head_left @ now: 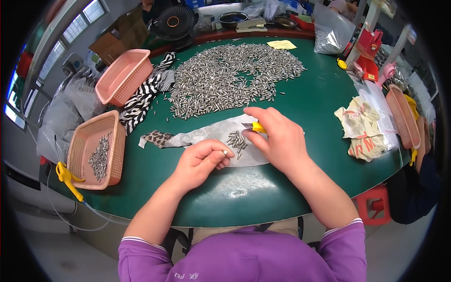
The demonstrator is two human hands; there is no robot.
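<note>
Between the thumb and fingers of my left hand (201, 160) is a small metal pin, its end just showing at the fingertips. My right hand (282, 136) grips a yellow utility knife (258, 127) with its dark blade out, pointing left. Below the blade, a small pile of metal pins (237, 140) lies on a pale grey cloth (206, 133) spread over the green table. A far larger heap of the same silvery pins (221, 77) covers the table beyond my hands. My hands are apart, on either side of the small pile.
At the left stand a pink basket holding pins (117, 155), another pink basket (123, 77) and a yellow air gun (68, 181). A zebra-striped cloth (138, 105) lies beside them. To the right are crumpled paper (359, 124) and a long pink tray (403, 117). A black fan (174, 23) stands behind.
</note>
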